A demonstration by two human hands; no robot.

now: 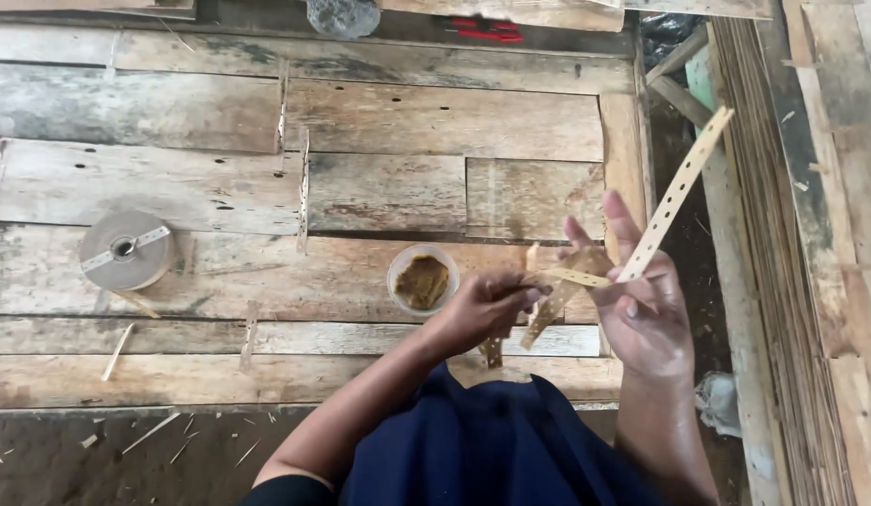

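A: Wooden bench (379, 122), weathered planks. Right hand (646, 314), half open, carries the long perforated strip (674, 197) running up toward far right; left hand (487, 305), fingers (529, 294) pinched shut on a shorter strip (576, 277), right of centre, near edge.

B: Hazards?

A: Thin strips could likely snap or slip apart. The tape roll (126, 249) lies well left; the paste cup (422, 278) sits just beside the left hand, liable to tip.
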